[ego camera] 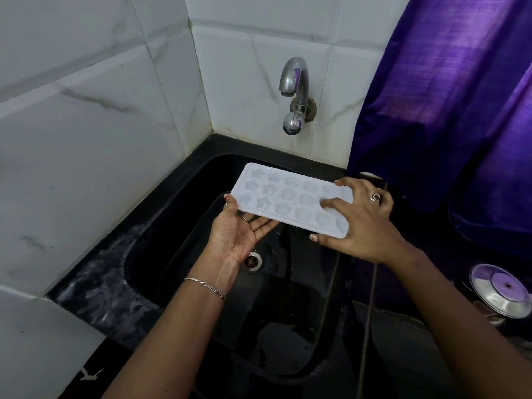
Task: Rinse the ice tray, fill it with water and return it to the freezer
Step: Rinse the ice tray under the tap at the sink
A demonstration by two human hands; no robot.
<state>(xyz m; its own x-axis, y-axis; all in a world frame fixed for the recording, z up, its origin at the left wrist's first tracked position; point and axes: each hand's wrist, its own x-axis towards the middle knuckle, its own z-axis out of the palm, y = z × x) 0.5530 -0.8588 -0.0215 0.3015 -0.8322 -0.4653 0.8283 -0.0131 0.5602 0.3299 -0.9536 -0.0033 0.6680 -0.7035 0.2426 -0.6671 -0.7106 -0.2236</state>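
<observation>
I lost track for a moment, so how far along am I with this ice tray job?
Done: nothing that shows. The tray looks empty, and no water runs from the tap; whether it has been rinsed, I cannot tell. In hand: the left hand supports the tray from below and the right hand grips its other end, over the sink. Left: filling it and taking it to the freezer.

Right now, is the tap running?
Off: no stream falls from the tap spout toward the ice tray held over the sink.
</observation>
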